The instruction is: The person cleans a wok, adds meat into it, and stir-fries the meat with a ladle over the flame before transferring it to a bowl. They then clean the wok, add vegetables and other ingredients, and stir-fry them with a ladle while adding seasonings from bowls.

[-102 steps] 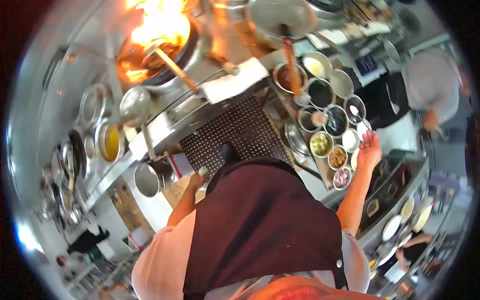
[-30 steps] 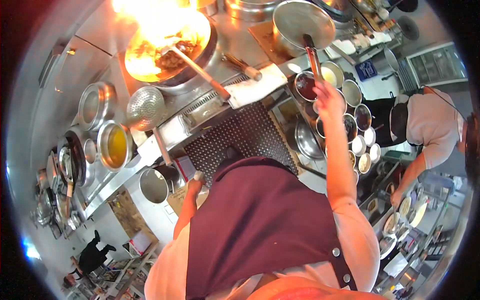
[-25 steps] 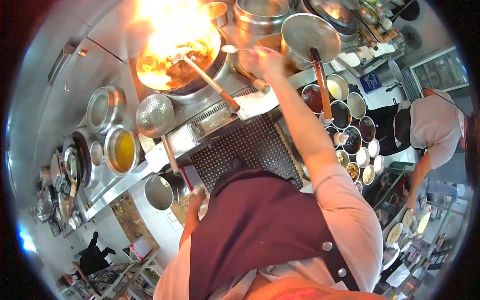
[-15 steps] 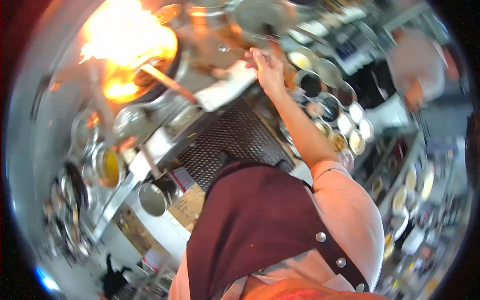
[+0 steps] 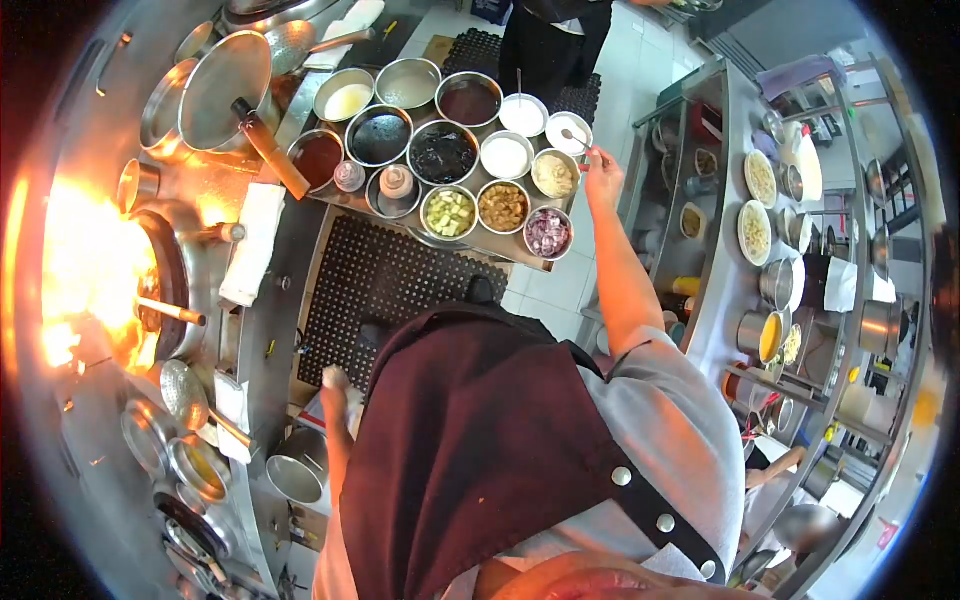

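My right hand [image 5: 603, 180] is stretched out to the far side of the bowls, its fingers closed on the handle of a spoon [image 5: 575, 136]. The spoon's tip lies over a small bowl of white contents [image 5: 562, 146]. Beside it are a bowl of pale paste [image 5: 553, 173] and a bowl of chopped purple onion [image 5: 548, 233]. My left hand [image 5: 335, 380] hangs low at the left of my apron, above a metal pot [image 5: 298, 466]; its fingers are too smeared to read.
Tall flames [image 5: 90, 270] rise from a wok [image 5: 165, 285] at the left. A ladle [image 5: 185, 395] and white cloths [image 5: 255, 245] lie by the stove edge. Shelving with plates [image 5: 755, 232] stands at the right. Another person [image 5: 555, 50] stands beyond the bowls.
The view has turned toward the bowls, and the flames now sit lower at the left. My right hand has moved from near the stove to the spoon.
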`<action>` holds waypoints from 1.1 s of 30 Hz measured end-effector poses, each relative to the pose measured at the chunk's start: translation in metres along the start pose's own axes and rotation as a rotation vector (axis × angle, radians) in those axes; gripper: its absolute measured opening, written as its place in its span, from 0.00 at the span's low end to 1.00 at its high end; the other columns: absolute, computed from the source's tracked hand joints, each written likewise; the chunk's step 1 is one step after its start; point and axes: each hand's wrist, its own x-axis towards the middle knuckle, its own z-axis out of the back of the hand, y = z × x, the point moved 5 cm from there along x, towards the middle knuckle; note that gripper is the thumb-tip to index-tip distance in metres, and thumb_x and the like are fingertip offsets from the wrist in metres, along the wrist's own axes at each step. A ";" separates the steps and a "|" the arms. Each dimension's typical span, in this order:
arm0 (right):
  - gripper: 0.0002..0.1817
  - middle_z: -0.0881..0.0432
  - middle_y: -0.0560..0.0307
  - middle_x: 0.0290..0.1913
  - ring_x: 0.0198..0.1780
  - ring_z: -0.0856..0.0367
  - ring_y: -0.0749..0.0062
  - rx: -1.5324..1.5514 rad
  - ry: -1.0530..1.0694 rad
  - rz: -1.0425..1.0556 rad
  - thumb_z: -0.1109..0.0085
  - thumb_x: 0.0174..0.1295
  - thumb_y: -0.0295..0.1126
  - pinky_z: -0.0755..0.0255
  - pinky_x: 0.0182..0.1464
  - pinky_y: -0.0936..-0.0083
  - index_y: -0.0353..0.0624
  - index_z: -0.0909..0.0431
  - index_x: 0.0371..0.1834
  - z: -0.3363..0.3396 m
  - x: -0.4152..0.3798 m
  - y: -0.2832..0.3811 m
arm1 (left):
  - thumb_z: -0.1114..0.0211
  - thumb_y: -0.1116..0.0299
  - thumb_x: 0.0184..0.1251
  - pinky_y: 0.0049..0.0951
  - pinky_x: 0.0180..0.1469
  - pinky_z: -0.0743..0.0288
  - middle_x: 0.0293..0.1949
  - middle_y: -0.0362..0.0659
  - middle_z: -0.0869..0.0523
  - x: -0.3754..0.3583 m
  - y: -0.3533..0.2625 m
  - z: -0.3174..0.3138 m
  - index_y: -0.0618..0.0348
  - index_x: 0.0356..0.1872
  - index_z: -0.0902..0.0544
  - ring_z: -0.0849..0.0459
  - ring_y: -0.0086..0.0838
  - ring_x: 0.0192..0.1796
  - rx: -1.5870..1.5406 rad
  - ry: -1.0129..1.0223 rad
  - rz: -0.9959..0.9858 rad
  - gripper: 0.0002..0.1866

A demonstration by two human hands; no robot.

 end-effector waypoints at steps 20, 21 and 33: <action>0.22 0.12 0.49 0.52 0.45 0.13 0.69 0.113 0.112 -0.310 0.42 0.73 0.36 0.33 0.30 0.79 0.37 0.26 0.65 -0.060 -0.053 0.104 | 0.31 0.51 0.61 0.47 0.46 0.19 0.38 0.54 0.09 -0.060 0.197 0.045 0.59 0.50 0.13 0.09 0.48 0.43 0.822 0.229 0.074 0.23; 0.22 0.13 0.49 0.53 0.45 0.14 0.69 0.167 0.199 -0.350 0.42 0.73 0.37 0.34 0.30 0.80 0.37 0.26 0.65 -0.088 -0.062 0.109 | 0.31 0.51 0.61 0.47 0.45 0.19 0.38 0.54 0.09 -0.049 0.204 0.044 0.59 0.49 0.13 0.09 0.49 0.43 0.914 0.259 -0.026 0.24; 0.12 0.10 0.53 0.43 0.37 0.11 0.71 0.193 1.041 -0.421 0.37 0.71 0.34 0.31 0.27 0.78 0.40 0.16 0.51 -0.620 -0.423 0.213 | 0.23 0.49 0.48 0.45 0.51 0.19 0.44 0.60 0.10 -0.010 0.096 0.172 0.66 0.40 0.10 0.10 0.51 0.49 0.163 -0.192 0.326 0.28</action>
